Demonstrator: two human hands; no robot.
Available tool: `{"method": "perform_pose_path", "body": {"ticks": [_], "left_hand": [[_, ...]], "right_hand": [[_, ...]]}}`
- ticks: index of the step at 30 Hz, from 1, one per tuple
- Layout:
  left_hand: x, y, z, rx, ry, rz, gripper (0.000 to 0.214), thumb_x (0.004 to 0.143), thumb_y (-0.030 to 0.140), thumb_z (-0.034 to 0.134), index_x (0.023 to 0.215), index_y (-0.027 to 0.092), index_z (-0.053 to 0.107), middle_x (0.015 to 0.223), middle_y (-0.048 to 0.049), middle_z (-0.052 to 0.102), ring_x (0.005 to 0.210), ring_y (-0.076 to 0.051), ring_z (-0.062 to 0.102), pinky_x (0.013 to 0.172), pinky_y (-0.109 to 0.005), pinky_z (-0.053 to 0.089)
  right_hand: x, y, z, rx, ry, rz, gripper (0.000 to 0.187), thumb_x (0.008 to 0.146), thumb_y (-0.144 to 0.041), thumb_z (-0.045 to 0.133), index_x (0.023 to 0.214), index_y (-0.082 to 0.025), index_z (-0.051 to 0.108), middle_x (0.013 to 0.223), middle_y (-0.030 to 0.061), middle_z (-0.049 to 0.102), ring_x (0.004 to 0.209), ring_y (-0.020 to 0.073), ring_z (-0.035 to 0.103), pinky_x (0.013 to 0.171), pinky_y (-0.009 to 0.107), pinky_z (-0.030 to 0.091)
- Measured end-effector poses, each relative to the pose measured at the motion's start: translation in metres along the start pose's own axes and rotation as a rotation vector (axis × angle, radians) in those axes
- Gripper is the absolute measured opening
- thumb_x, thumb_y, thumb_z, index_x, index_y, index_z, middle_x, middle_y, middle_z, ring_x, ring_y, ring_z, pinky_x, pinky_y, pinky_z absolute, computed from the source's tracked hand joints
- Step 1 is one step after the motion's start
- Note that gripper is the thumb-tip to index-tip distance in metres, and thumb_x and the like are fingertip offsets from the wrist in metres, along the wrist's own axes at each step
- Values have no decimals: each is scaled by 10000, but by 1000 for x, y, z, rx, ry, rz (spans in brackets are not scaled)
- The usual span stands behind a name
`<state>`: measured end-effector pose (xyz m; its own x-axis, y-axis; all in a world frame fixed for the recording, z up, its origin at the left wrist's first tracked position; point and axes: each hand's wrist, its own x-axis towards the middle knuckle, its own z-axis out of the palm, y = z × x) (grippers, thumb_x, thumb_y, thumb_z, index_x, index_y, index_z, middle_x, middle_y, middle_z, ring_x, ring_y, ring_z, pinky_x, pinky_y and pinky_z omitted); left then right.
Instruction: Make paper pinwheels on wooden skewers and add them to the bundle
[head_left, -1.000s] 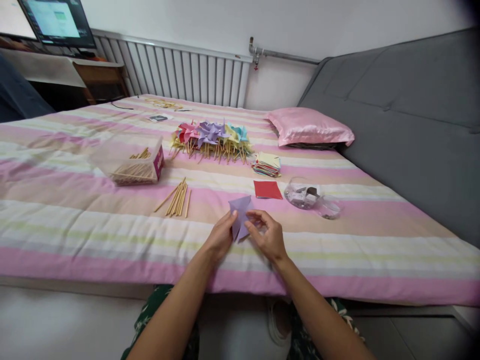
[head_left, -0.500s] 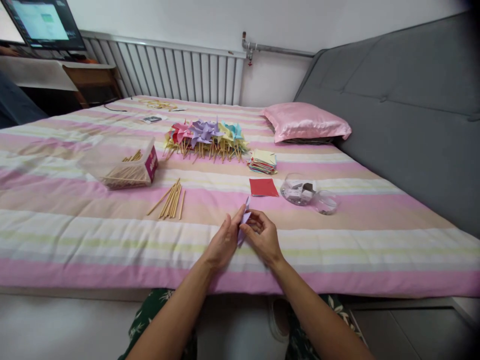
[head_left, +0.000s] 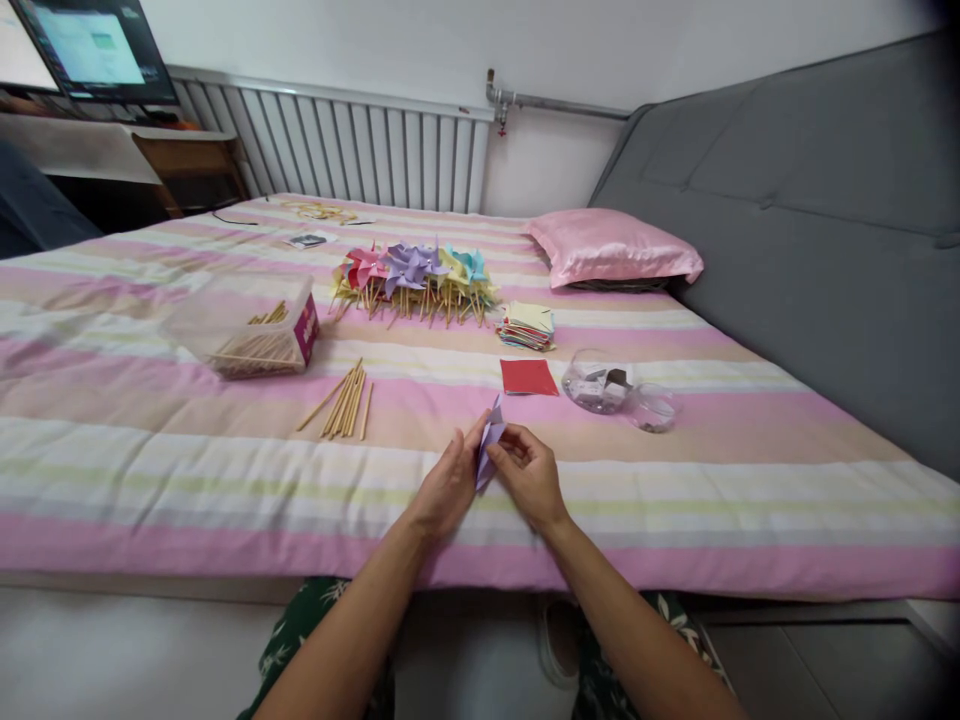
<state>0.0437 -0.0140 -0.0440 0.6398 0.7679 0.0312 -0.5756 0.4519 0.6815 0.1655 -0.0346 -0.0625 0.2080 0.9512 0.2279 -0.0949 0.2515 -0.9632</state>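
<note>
A small purple paper sheet (head_left: 489, 447), partly folded, is held up on edge between both hands near the front of the bed. My left hand (head_left: 448, 482) is closed on its left side, with the palm turned inward. From the right, my right hand (head_left: 531, 477) pinches the paper with thumb and forefinger. Just beyond the hands lies a red paper square (head_left: 529, 377). Behind that is a stack of coloured paper squares (head_left: 527, 327). Finished paper pinwheels (head_left: 412, 267) in pink, purple, yellow and blue are heaped farther back.
Several loose wooden sticks (head_left: 346, 402) lie left of the hands, near a clear plastic box (head_left: 259, 340) of sticks. A clear round tub (head_left: 598, 385) with small parts stands on the right beside its lid (head_left: 654, 408). A pink pillow (head_left: 615, 248) lies behind.
The purple paper has turned, so more of its face shows between my hands. My right fingers have shifted slightly along it. The other things stay in place; the view moved slightly.
</note>
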Motion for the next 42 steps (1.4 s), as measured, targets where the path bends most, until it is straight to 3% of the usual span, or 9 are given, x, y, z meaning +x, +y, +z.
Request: {"method": "perform_pose_path", "body": {"ticks": [4, 9, 13, 17, 22, 30, 33, 36, 42], "left_hand": [[0, -5, -7, 161, 96, 62, 546, 788, 479, 597, 1277, 243, 540, 1460, -36, 378, 1390, -241, 205, 1130, -360, 136], [-1, -9, -13, 375, 212, 132, 481, 725, 260, 707, 1196, 251, 611, 1404, -51, 460, 1350, -230, 306, 1102, -319, 208], [1, -11, -10, 279, 306, 104, 330, 736, 345, 687, 1030, 195, 690, 1133, -81, 664, 1164, -244, 523, 982, -342, 385], [4, -11, -4, 136, 416, 137, 202, 714, 336, 707, 825, 167, 703, 886, -56, 715, 928, -192, 632, 854, -287, 473], [6, -5, 0, -11, 539, 128, 68, 793, 192, 616, 786, 153, 671, 805, -41, 705, 745, -130, 651, 762, -260, 529], [9, 8, 3, -159, 617, 221, 208, 886, 102, 434, 905, 110, 642, 957, -104, 701, 862, -165, 668, 898, -368, 522], [9, 14, -1, -177, 649, 260, 200, 885, 99, 439, 912, 108, 637, 934, -99, 705, 856, -157, 671, 922, -368, 509], [9, 22, -8, -141, 667, 291, 188, 884, 102, 451, 912, 112, 637, 918, -82, 709, 862, -147, 670, 925, -350, 508], [7, 31, -14, -122, 599, 285, 207, 869, 123, 477, 1008, 100, 628, 1069, -125, 681, 1018, -226, 633, 928, -450, 503]], "right_hand": [[-2, -2, -1, -49, -9, -9, 238, 760, -293, 645, 972, -191, 610, 922, 49, 659, 842, 177, 628, 715, 275, 506], [-4, -3, -2, -85, 16, -24, 105, 754, -266, 635, 754, -170, 593, 715, -7, 592, 655, 124, 574, 615, 231, 473], [-4, -1, -3, 11, 59, 9, 128, 764, -284, 620, 738, -178, 554, 628, -38, 547, 546, 100, 517, 523, 213, 427], [-4, -3, -5, 63, 142, -24, 118, 753, -278, 633, 760, -177, 571, 663, -32, 589, 598, 104, 549, 582, 217, 450], [-2, -6, -8, 104, 280, 48, 193, 719, -327, 667, 808, -167, 609, 622, -26, 627, 526, 116, 574, 500, 223, 463], [8, -17, -28, 245, 543, 2, 190, 672, -309, 663, 709, -152, 562, 518, -14, 629, 474, 125, 604, 468, 215, 453], [14, -23, -43, 77, 665, -124, 199, 693, -321, 631, 772, -146, 579, 545, -13, 621, 484, 133, 595, 475, 234, 457], [25, -30, -58, -357, 742, -299, 251, 708, -330, 614, 882, -149, 608, 668, 20, 649, 553, 155, 603, 557, 281, 489], [71, -27, -61, -1187, 513, -398, 181, 796, -222, 486, 888, -151, 626, 908, 119, 661, 793, 222, 592, 690, 320, 428]]}}
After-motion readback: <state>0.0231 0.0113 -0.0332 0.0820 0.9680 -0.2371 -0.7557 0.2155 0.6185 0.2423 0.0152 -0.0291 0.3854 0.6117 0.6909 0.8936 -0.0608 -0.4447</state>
